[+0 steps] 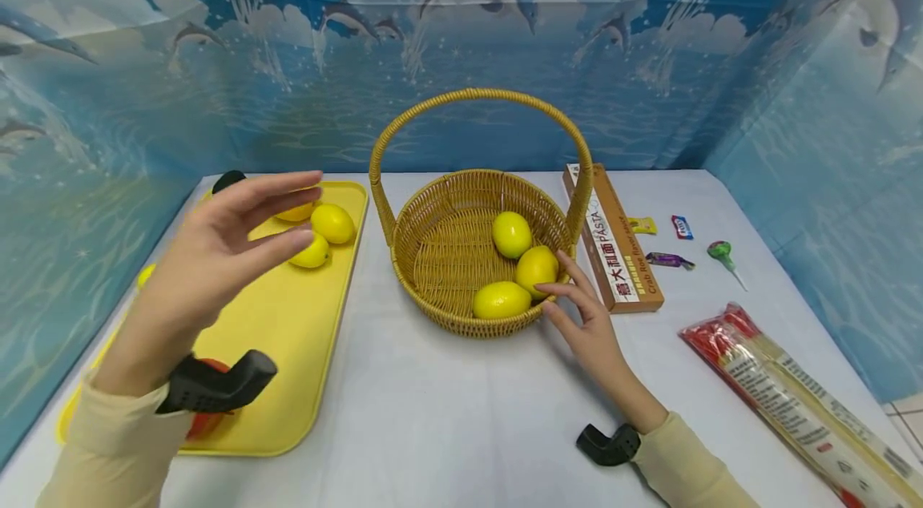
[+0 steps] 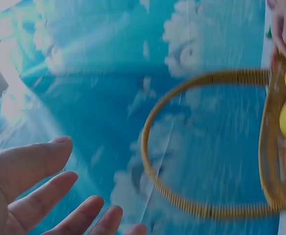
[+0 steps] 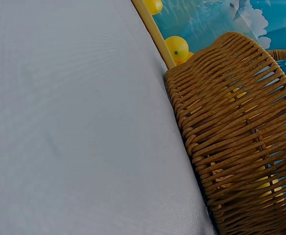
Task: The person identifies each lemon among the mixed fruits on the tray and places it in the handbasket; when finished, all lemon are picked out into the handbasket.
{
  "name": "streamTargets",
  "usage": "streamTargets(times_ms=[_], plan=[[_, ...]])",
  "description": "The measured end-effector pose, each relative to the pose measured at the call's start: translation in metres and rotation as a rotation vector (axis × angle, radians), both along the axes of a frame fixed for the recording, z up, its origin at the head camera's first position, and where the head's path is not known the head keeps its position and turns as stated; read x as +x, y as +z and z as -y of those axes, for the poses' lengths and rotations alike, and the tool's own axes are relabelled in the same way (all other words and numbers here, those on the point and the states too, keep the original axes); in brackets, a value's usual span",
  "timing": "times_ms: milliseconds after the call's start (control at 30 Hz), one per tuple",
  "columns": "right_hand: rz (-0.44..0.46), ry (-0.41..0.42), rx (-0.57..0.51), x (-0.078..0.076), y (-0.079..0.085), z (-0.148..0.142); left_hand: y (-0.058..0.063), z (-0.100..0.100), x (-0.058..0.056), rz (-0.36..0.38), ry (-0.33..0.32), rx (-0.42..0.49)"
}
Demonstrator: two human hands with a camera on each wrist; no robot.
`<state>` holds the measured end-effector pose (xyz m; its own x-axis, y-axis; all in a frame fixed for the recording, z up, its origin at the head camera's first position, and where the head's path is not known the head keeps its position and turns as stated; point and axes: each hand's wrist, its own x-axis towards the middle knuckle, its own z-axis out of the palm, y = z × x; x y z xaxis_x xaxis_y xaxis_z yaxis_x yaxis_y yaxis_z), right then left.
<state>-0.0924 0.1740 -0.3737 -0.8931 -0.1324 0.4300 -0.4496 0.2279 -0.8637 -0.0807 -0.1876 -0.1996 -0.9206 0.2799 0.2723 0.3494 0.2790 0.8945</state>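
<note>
A round wicker basket [image 1: 447, 251] with a tall arched handle stands at the table's middle. In it lie three lemons [image 1: 501, 300], grouped at its right side. My right hand [image 1: 587, 324] holds the basket's right front rim, thumb outside and fingers reaching over, close beside a lemon. The left wrist view also shows those fingers [image 2: 282, 29] astride the rim. My left hand [image 1: 209, 251] is raised over the yellow tray [image 1: 288, 364], fingers spread and nothing in them. Lemons [image 1: 332, 224] lie on that tray, with an orange fruit [image 1: 296, 213] partly hidden behind the hand.
Right of the basket lies a pasta box [image 1: 613, 243], with small wrapped candies [image 1: 669, 260] and a green lollipop [image 1: 721, 251] beyond it. A long plastic noodle packet [image 1: 800, 404] lies at the front right. A red item [image 1: 209, 420] shows under my left wrist.
</note>
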Motion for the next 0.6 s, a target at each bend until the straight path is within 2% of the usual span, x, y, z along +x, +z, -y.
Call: streamTargets(times_ms=[133,167,233,267,300,333,400,467,533,600], plan=[[0.010,-0.003,0.011,0.000,0.000,0.001,-0.023,0.060,0.023,-0.012,0.240,-0.006],[0.010,-0.003,0.013,0.000,-0.001,0.001,-0.031,0.075,0.029,-0.029,0.299,-0.023],[0.012,-0.007,0.021,0.000,-0.001,0.002,-0.049,0.105,0.043,-0.050,0.383,0.023],[0.013,-0.009,0.026,0.000,-0.001,0.002,-0.057,0.118,0.050,-0.048,0.435,0.008],[0.014,-0.011,0.029,-0.001,-0.001,0.002,-0.066,0.133,0.057,-0.036,0.471,0.036],[0.015,-0.011,0.031,-0.001,0.000,0.002,-0.077,0.148,0.064,-0.024,0.513,0.010],[0.019,-0.015,0.035,-0.001,0.000,0.001,-0.104,0.184,0.074,0.017,0.563,0.049],[0.022,-0.019,0.035,-0.001,0.000,0.001,-0.138,0.224,0.083,0.034,0.634,-0.080],[0.027,-0.020,0.029,0.000,0.000,0.000,-0.175,0.264,0.089,0.004,0.669,-0.170],[0.033,-0.018,0.022,0.001,0.000,0.001,-0.204,0.292,0.095,-0.035,0.662,-0.116]])
